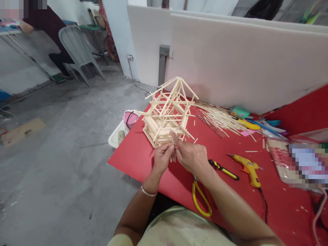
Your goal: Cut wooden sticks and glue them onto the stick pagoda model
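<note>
A pale, pagoda-shaped frame of thin wooden sticks [164, 123] is standing far left on the flat red tabletop [133, 159]. The bare left hand [162, 158] is pressing fingertips together; the bare right hand's [194, 156] grip I cannot tell. Probably light, stiff, fragile: its layered base is offering the surest hold.

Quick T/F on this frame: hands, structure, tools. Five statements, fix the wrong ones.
1. The left hand and right hand are close together at the near side of the stick structure. True.
2. The stick structure stands on the floor. False: it stands on the red table.
3. The glue gun is yellow. True.
4. The right hand holds the glue gun. False: it lies on the red table, apart from both hands.
5. Loose sticks lie beyond the glue gun. True.
</note>
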`<action>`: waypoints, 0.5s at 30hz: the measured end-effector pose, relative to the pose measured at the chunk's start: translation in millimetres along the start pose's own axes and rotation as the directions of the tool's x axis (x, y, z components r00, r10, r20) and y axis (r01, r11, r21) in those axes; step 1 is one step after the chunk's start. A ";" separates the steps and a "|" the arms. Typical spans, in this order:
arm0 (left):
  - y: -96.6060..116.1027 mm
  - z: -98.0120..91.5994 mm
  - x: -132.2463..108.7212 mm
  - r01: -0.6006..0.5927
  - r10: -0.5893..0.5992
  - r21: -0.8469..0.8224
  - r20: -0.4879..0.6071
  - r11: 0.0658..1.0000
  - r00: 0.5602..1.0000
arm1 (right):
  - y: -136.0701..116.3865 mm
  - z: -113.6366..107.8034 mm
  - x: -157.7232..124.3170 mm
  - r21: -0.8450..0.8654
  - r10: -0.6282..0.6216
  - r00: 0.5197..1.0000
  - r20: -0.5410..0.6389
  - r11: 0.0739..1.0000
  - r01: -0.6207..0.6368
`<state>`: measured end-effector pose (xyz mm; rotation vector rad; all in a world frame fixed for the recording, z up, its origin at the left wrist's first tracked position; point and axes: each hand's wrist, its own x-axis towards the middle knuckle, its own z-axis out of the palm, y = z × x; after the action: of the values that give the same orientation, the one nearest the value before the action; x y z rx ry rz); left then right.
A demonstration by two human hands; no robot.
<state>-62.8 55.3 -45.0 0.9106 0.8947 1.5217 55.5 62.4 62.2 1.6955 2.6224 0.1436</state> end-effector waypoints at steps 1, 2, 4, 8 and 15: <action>1.0 0.4 0.1 0.002 -0.002 0.002 0.004 1.000 1.000 | 0.1 0.2 0.0 0.001 -0.001 1.000 0.000 1.000 0.001; 1.9 0.7 0.2 0.001 -0.001 0.003 0.009 1.000 1.000 | 0.2 0.3 0.0 0.001 0.000 1.000 0.000 1.000 0.000; 2.9 1.0 0.1 -0.003 0.003 0.004 0.016 1.000 1.000 | 0.2 -0.1 0.3 0.001 0.000 1.000 0.001 1.000 0.000; 3.0 1.1 -0.6 0.007 -0.007 0.017 0.000 1.000 1.000 | -0.2 -1.7 1.2 -0.007 -0.004 1.000 0.010 1.000 0.004; 3.6 1.1 -1.1 0.007 -0.007 0.027 -0.021 1.000 1.000 | 0.0 -0.4 0.9 -0.006 0.002 1.000 0.015 1.000 -0.002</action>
<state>-63.1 53.9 -41.3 0.9122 0.9349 1.5186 55.1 63.1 62.6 1.6902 2.6075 0.1379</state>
